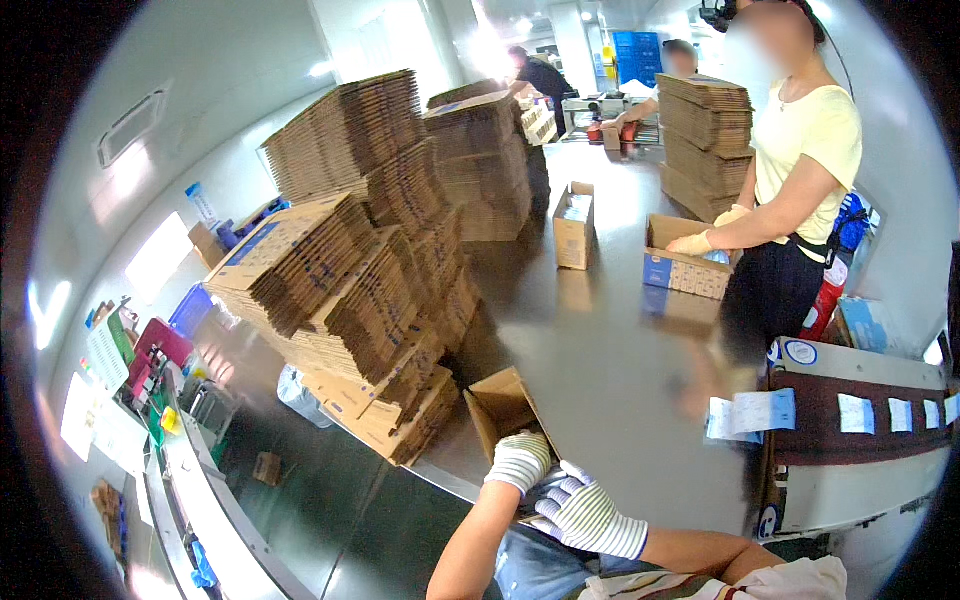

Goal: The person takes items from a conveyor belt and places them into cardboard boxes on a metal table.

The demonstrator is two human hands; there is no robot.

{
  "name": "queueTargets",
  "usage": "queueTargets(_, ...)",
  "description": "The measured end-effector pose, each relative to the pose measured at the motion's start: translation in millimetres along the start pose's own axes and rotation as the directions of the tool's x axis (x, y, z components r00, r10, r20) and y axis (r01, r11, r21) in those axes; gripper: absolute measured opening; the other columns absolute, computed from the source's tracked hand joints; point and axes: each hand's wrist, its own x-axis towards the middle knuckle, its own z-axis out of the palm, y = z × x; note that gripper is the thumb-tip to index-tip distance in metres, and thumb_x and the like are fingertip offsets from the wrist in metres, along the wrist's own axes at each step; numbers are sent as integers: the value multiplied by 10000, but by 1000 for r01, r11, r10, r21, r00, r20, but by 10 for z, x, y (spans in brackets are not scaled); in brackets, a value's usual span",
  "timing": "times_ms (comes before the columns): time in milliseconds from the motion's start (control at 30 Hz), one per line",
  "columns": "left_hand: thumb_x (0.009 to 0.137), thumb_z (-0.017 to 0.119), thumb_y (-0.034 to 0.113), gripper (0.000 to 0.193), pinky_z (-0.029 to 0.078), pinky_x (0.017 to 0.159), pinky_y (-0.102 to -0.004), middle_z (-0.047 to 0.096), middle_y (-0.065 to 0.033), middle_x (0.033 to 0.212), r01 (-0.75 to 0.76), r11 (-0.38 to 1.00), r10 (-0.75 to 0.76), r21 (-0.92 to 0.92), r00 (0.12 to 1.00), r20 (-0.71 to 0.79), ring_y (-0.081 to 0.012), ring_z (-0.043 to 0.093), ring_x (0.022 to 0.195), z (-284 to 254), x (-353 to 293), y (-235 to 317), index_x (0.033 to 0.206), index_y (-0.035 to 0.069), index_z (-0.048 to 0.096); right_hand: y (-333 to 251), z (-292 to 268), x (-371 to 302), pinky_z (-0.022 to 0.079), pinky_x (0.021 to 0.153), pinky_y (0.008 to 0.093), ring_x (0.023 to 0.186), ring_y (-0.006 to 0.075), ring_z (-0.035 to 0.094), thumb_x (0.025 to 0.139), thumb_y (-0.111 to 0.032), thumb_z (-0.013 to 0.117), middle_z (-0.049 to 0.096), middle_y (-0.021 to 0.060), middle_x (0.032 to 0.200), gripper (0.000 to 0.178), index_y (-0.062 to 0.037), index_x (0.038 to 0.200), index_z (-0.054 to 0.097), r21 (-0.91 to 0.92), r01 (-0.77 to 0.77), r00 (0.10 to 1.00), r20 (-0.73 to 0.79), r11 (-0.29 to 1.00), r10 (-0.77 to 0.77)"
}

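We are working at an open carton [497, 400], which is sitting just below the middle of our view, toward six o'clock, near the edge of the steel table [640, 390]. Our left hand [521, 463], in a striped glove, is bending over the carton's mouth; its fingertips are hiding, so we cannot tell whether they are clamping anything. Our right hand [585, 510] is lying close beside it at four o'clock, fingers pointing toward the carton's near end; whether it is gripping something, we cannot tell either. For good handling, we are probably wanting one palm bracing a wall, so the carton is not sliding toward the table edge at its eight o'clock, and the other pressing gently, without creasing the cardboard. We are also wanting elbow room from the flat carton stack [350, 300] at the carton's ten o'clock.
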Motion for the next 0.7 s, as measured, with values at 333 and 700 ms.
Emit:
queueTargets(333, 823, 496, 244, 298, 516, 762, -419, 650, -191, 995, -25, 999, 25, -20, 1000, -12, -326, 637, 922, 20, 5, -104, 984, 53, 659, 16, 43, 23, 328, 1030, 477, 899, 250, 595, 785, -358, 573, 647, 75, 881, 292, -94, 874, 663, 24, 3, 999, -53, 1000, -2)
queueTargets(700, 799, 584, 305, 277, 507, 745, -416, 628, -143, 942, -21, 991, 49, 133, 976, -211, -302, 627, 853, -119, -332, -90, 933, 67, 628, -17, 180, 25, 322, 1047, 485, 817, 220, 545, 798, -291, 560, 538, 52, 770, 159, -132, 805, 570, 121, 29, 979, -202, 992, -4)
